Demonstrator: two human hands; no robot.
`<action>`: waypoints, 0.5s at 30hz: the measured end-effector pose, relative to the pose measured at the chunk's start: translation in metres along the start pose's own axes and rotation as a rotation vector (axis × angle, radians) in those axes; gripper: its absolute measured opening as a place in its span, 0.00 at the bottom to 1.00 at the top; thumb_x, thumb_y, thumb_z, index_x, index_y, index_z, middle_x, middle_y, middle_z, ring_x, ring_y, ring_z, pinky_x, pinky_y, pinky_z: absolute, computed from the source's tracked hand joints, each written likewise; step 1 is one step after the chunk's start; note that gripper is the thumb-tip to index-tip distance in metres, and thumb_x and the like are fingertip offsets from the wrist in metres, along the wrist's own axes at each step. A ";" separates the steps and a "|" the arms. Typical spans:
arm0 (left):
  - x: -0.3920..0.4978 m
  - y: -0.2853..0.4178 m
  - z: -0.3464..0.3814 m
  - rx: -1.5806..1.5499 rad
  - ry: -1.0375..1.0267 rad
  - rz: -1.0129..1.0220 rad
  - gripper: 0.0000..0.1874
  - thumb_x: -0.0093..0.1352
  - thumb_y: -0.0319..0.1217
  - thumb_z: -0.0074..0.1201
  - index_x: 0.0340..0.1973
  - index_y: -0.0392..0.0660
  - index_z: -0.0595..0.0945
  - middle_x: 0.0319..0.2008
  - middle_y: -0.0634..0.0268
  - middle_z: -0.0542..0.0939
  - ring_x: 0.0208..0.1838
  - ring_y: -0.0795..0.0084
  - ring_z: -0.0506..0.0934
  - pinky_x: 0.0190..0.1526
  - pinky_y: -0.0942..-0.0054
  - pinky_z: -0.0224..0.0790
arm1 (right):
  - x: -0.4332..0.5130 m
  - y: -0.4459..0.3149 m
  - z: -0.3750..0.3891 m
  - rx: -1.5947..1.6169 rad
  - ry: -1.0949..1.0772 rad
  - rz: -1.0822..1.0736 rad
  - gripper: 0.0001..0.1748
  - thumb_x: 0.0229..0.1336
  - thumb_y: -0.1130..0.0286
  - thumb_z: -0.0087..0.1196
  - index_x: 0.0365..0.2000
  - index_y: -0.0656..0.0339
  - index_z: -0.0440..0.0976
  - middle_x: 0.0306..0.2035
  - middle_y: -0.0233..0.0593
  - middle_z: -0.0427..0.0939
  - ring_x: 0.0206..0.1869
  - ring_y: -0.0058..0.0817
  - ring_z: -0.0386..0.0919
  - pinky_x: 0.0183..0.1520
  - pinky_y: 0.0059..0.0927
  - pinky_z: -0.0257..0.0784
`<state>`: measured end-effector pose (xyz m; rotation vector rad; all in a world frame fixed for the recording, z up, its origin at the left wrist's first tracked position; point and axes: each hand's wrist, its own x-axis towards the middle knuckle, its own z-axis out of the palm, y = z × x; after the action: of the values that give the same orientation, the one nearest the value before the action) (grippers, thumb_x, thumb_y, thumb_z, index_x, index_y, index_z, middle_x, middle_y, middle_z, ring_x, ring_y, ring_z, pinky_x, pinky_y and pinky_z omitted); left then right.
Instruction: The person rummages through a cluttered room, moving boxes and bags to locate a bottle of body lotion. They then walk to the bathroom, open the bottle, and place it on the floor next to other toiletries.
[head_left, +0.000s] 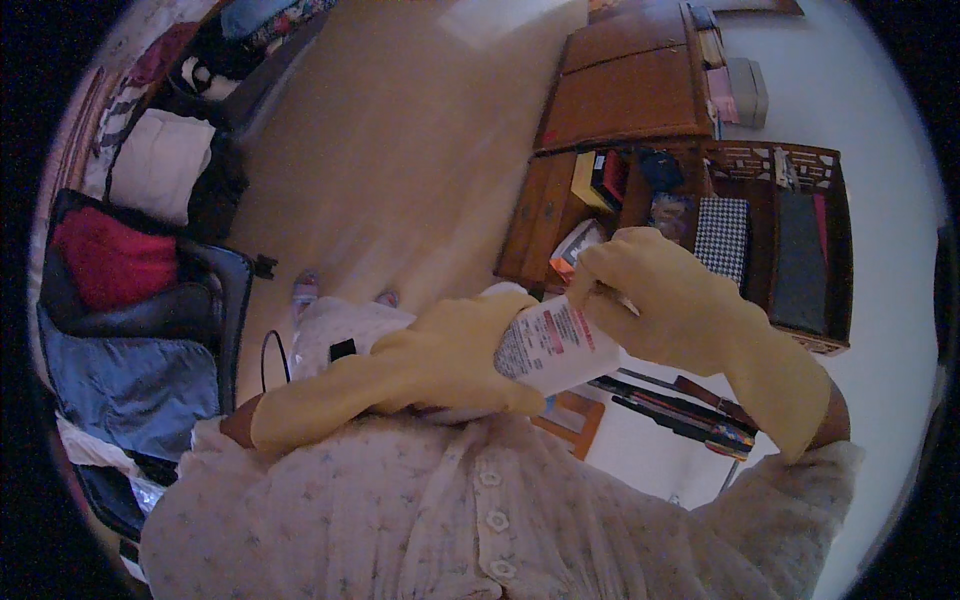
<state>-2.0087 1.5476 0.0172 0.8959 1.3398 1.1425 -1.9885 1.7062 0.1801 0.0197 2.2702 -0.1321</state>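
Both of my hands wear long yellow gloves that reach up the forearms. My left hand (465, 352) is wrapped around a white bottle (559, 345), held tilted in front of my chest. Printed text in black and red covers the side of the bottle facing me. At the bottle's right end, my right hand (645, 292) has its fingers curled close to it. Whether those fingers grip the bottle or some small part of it is hidden by the glove. A white rounded edge shows just above the left hand, and I cannot tell what it belongs to.
On the left an open suitcase (232, 300) holds a red cloth (116, 259), with folded pale fabric (161, 165) beyond it. A wooden cabinet (622, 90) with filled shelves stands at the right. Below the right forearm are a white surface (637, 442) and a wooden frame (574, 424).
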 end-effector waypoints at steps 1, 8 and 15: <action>0.000 -0.003 0.000 -0.036 -0.001 0.017 0.46 0.48 0.50 0.74 0.60 0.47 0.73 0.52 0.52 0.82 0.56 0.52 0.79 0.58 0.59 0.71 | -0.001 0.000 0.004 -0.021 0.065 -0.065 0.03 0.60 0.73 0.53 0.34 0.58 0.76 0.34 0.42 0.78 0.41 0.45 0.73 0.50 0.45 0.67; 0.001 -0.017 -0.004 -0.128 -0.056 0.127 0.44 0.47 0.48 0.74 0.58 0.46 0.76 0.51 0.54 0.82 0.55 0.57 0.80 0.57 0.63 0.71 | -0.003 0.005 0.010 0.041 0.217 -0.383 0.04 0.57 0.73 0.56 0.34 0.58 0.76 0.34 0.39 0.77 0.41 0.43 0.72 0.52 0.43 0.65; -0.005 -0.006 -0.009 -0.192 0.003 0.057 0.43 0.48 0.45 0.73 0.58 0.42 0.76 0.49 0.54 0.82 0.53 0.61 0.80 0.57 0.66 0.70 | -0.011 0.005 -0.018 0.132 0.105 -0.064 0.07 0.61 0.71 0.57 0.40 0.58 0.80 0.37 0.38 0.80 0.43 0.33 0.76 0.48 0.35 0.70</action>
<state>-2.0161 1.5401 0.0122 0.7967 1.1903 1.2929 -1.9942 1.7136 0.1997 0.0243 2.3641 -0.3209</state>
